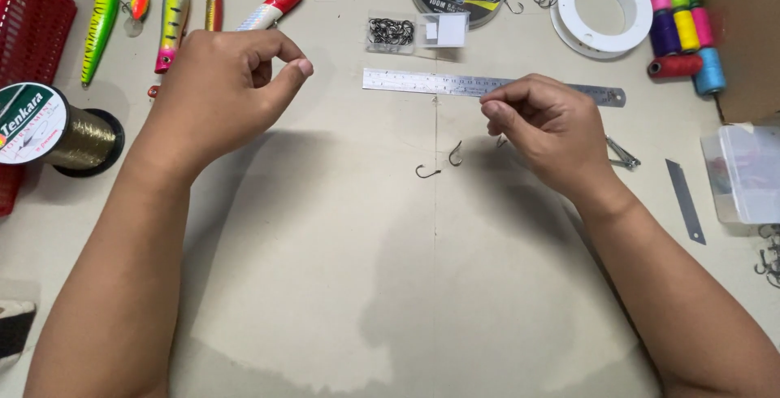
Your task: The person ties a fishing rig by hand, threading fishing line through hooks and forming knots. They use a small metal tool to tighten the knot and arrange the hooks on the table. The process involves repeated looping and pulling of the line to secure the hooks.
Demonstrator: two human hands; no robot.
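Head view, hooks (443, 162) beside right hand (552, 130)

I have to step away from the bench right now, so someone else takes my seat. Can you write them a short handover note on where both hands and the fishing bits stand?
Left hand: raised over the table, thumb and forefinger pinched; anything between them is too thin to see.
Right hand: also pinched at the fingertips, just below the steel ruler; contents not visible.
Two loose hooks lie on the table between the hands, untouched.
Nearby: nail clipper beside the right hand, blade further right, gold line spool at left, lures along the top, small box of hooks above the ruler.
Done: hooks laid out. Left: neither hook shows any line tied to it.
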